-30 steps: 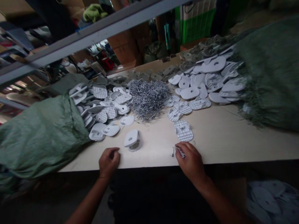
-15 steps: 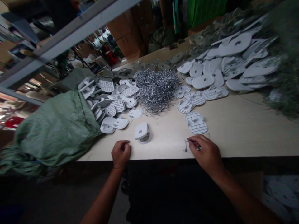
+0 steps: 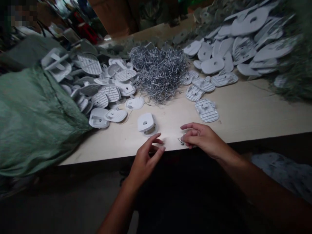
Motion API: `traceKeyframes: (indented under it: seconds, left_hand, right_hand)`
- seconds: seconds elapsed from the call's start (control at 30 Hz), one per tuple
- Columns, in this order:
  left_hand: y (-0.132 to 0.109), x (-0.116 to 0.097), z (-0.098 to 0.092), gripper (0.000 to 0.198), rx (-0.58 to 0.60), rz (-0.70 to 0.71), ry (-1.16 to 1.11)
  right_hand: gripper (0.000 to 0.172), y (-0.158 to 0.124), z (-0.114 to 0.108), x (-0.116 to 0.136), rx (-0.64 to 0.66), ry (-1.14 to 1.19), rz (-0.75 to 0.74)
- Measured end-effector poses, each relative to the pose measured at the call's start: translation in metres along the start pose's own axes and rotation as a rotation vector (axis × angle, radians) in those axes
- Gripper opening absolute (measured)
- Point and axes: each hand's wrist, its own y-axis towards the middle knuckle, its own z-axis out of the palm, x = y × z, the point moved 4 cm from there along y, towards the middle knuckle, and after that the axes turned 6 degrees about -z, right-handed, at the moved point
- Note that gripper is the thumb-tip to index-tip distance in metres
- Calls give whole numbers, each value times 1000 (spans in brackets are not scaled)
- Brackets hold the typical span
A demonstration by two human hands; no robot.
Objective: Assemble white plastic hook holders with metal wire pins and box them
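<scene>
1. Left hand (image 3: 147, 156): I have it at the front edge of the desk (image 3: 258, 112), fingers loosely curled, thumb well apart from them. Nothing in the grasp that I can see.
2. Its index fingertip is just beside the white stacked part (image 3: 146, 122); I can't confirm contact from this angle.
3. That part sits on the desk, one rounded plate above another with a gap between, hole in the top plate.
4. Right hand (image 3: 201, 139): my thumb and fingers are pinched on small metal pieces (image 3: 182, 141), index finger stretched out above. Metal sticks out on the left side of the fingertips. Count unclear; can't tell whether the palm has more.
5. Ribbed plate (image 3: 206, 110) lies on the desk just beyond the right hand, ribs up, apart from the fingers.
6. Heap of metal pins (image 3: 159, 73) sits mid-desk, beyond both hands, between two piles of white plates.
7. Left pile (image 3: 112, 92) spills from the mouth of a green sack (image 3: 36, 120). Right pile (image 3: 226, 53) spreads toward the far right, some plates overlapping.
8. Cardboard box (image 3: 112, 16) stands behind the desk. Background too dark for more detail.
</scene>
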Motion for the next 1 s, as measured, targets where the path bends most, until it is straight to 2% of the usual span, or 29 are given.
traceKeyframes:
  seconds: [0.07,0.2,0.33,0.4,0.47,0.53,0.63,0.7,0.83,1.0]
  left_hand:
    - [1,-10,6,46,39,109,24]
    - [-2,-10,1,25,-32,291,78]
    - [-9,-2,-3,15,-20,396,81]
    - [-10,2,-4,11,-38,404,65]
    - [-10,9,-7,7,-92,349,33]
    - [-9,20,-10,7,-128,214,-55]
    - [-10,39,-11,16,-129,-35,-310]
    - [-12,49,-13,20,-145,-127,-439]
    - [-10,58,-17,23,-151,-175,-488]
    - [-1,56,-23,22,-132,-160,-452]
  right_hand:
    - [50,1,16,-1,45,-35,28]
    - [49,4,37,-5,139,-95,96]
    - [47,9,52,-11,195,-159,182]
    - [47,11,60,-12,198,-164,223]
    - [48,13,67,-12,188,-134,263]
    - [46,14,72,-9,169,-63,288]
    - [43,15,75,-7,119,51,276]
    - [44,15,75,-11,101,66,262]
    - [42,20,81,-24,138,-25,249]
    - [39,35,86,-25,119,-169,66]
